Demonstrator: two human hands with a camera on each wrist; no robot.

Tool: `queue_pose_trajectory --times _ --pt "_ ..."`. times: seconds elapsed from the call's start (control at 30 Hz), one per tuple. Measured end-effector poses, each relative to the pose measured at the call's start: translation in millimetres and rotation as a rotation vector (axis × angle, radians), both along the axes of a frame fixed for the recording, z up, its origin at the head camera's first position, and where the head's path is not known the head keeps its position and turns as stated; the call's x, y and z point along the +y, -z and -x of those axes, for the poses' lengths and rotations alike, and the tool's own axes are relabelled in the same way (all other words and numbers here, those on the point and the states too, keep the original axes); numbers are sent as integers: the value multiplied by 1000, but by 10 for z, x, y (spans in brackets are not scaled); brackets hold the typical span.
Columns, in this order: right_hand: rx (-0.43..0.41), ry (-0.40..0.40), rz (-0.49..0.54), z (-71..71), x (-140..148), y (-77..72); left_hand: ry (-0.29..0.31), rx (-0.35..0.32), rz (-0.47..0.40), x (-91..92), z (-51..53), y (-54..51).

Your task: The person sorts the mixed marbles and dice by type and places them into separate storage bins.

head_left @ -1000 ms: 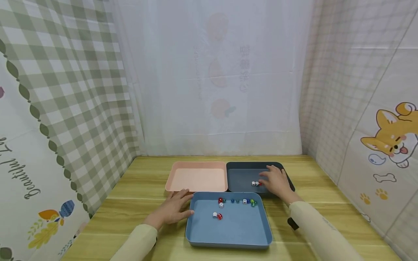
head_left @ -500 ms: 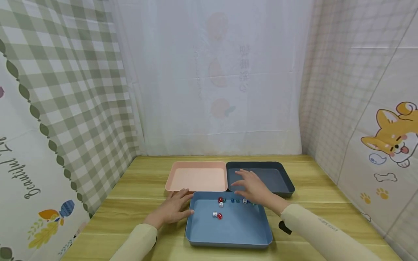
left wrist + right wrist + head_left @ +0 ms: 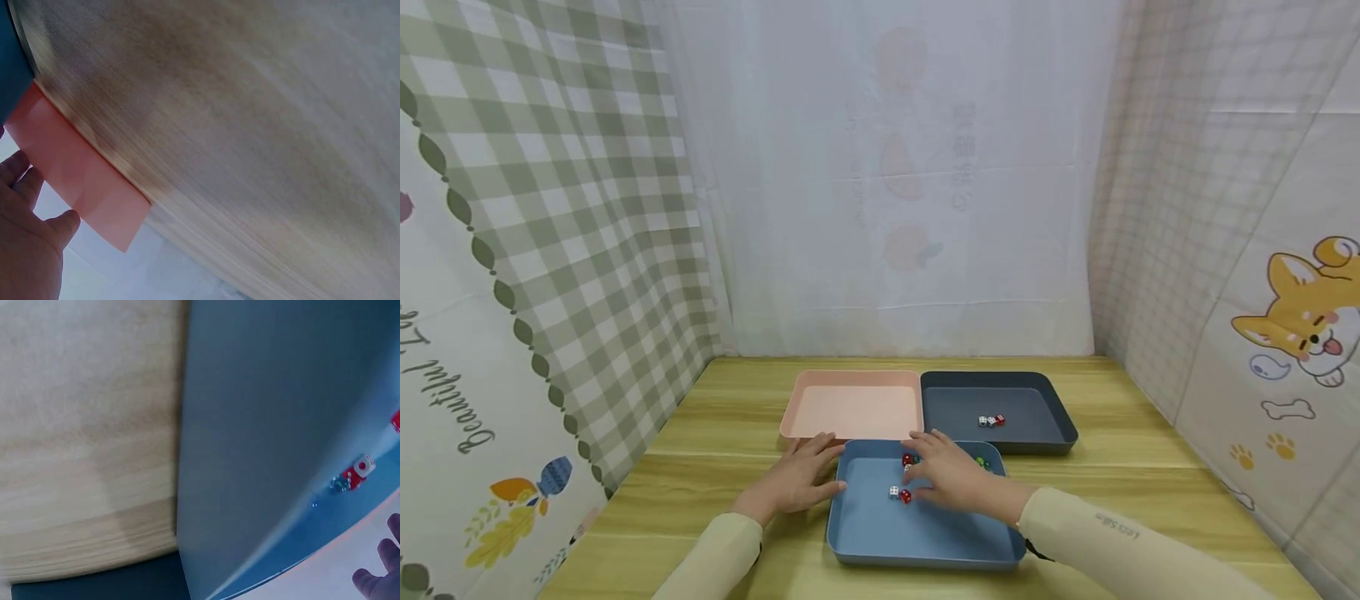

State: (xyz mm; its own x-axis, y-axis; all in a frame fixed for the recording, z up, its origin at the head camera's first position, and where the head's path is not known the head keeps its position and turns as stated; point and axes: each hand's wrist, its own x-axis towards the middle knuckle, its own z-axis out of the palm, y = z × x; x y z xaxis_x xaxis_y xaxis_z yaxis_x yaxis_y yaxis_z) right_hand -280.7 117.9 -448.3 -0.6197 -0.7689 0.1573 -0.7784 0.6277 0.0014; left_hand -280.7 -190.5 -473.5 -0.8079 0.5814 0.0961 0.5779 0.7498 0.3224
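The blue tray (image 3: 925, 533) holds several small dice: a white die (image 3: 894, 492) beside a red die (image 3: 906, 497), others along its far side, partly covered. My right hand (image 3: 955, 477) hovers over this tray, fingers spread and slightly bent, nothing visibly held, fingertips close to the dice. In the right wrist view a white die (image 3: 364, 465) sits against a red die, a greenish one beside them, with fingers (image 3: 389, 555) at the lower right. My left hand (image 3: 793, 480) rests at the tray's left edge with relaxed fingers; the left wrist view shows that hand (image 3: 31, 237) near the pink tray (image 3: 81, 169).
Behind the blue tray stand the pink tray (image 3: 857, 405) on the left and a dark navy tray (image 3: 1037, 417) on the right, the latter with two white dice (image 3: 983, 422) and a red die (image 3: 999, 420). Curtains enclose the wooden table (image 3: 700, 483).
My right hand has moved left and nearer, from the dark tray to above the dice in the blue tray. The dice in the dark tray are visible again. My left hand stays put.
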Motion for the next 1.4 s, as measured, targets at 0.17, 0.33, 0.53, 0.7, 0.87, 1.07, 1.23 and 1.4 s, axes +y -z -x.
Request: queue_pose_trajectory --times 0.17,0.33,0.53,0.7,0.87,1.07,1.23,1.4 --pt "44 -6 -36 -4 -9 43 -4 11 10 -2 9 1" --pt "77 -30 -77 1 0 119 -3 5 12 0 5 6" --pt "48 -20 -27 4 12 185 -4 4 12 7 -5 19" --pt "18 -19 7 -1 21 189 -5 3 5 12 -1 9" --pt "7 -21 27 -18 29 173 -4 0 0 17 -4 -9" --pt "17 -5 74 -29 62 120 -3 3 3 23 -8 -20" --pt "12 27 102 3 109 81 -3 3 8 22 1 -13" --pt "16 65 142 57 159 38 -6 -4 6 19 0 -11"
